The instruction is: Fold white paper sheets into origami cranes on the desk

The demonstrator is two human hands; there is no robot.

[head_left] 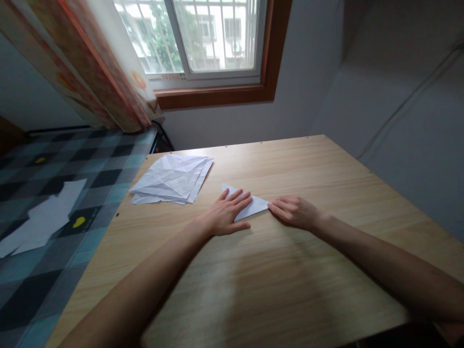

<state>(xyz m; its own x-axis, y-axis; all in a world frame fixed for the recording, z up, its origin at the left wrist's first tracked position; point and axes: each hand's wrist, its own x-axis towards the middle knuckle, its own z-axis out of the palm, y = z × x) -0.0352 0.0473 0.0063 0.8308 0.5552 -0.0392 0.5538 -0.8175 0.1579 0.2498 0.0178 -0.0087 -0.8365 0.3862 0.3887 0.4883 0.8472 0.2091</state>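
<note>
Paper triangle: one in the head view, white and folded, lying near the middle of the wooden table, under the left hand and reaching to the right hand.
Left hand: palm down, fingers spread wide, flat across the triangle's left part.
Right hand: fingers drawn narrowly together, touching the triangle's right point; whether they pinch it, I cannot tell.
Creased white sheets: one overlapping pile, at least two sheets, on the table's far left corner.
Checked cloth: one, left of the table, bearing loose white paper, pieces hard to count.
Window: one, two panes showing, beyond the table.
Curtain: one, patterned orange and cream, left of the window.
</note>
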